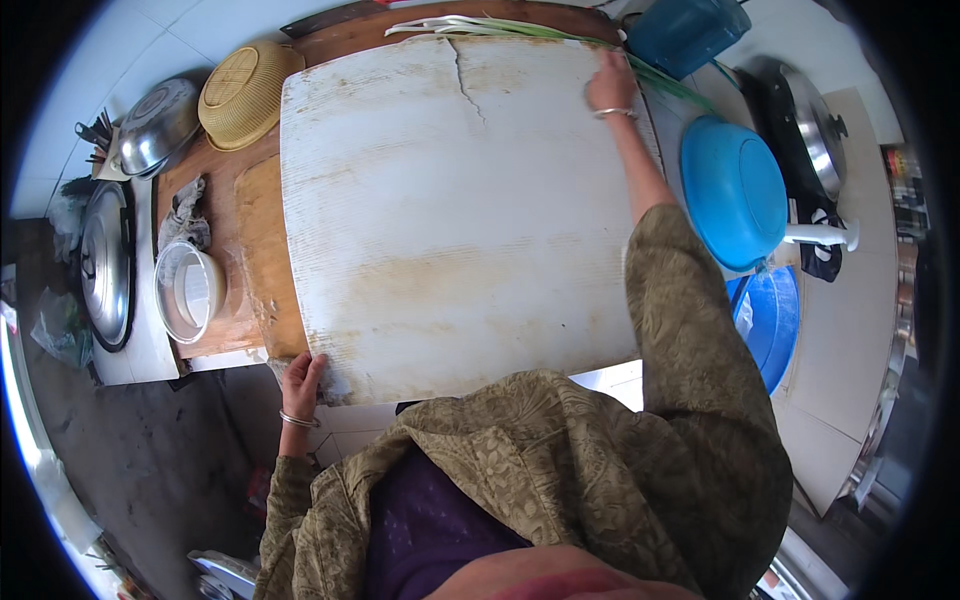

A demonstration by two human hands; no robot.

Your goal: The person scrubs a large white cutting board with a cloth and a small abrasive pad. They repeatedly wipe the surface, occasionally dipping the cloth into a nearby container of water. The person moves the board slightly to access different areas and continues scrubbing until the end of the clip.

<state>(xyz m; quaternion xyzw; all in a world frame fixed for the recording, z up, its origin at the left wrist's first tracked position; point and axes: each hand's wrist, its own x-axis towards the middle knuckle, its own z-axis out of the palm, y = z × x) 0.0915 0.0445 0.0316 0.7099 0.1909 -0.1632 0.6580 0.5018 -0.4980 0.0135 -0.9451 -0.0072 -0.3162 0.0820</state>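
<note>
A large white board (465,202), stained brown and cracked near its far edge, lies over the wooden counter in front of me. My left hand (301,379) grips its near left corner, thumb on top and fingers curled at the edge. At the far right corner is my right hand (611,81), slightly blurred; whether its fingers close on the edge cannot be told. Green onions (480,27) lie along the board's far side, their leaves running right. Part of a wooden board (266,255) shows at the left, beneath the white one.
Left: a clear plastic tub (189,292), a grey rag (185,214), a yellow basket (244,94), metal bowls (159,124) and a lidded pan (106,266). Right: a blue basin (735,193), a blue tub (776,322), a wok with a lid (814,131) and a teal container (686,34).
</note>
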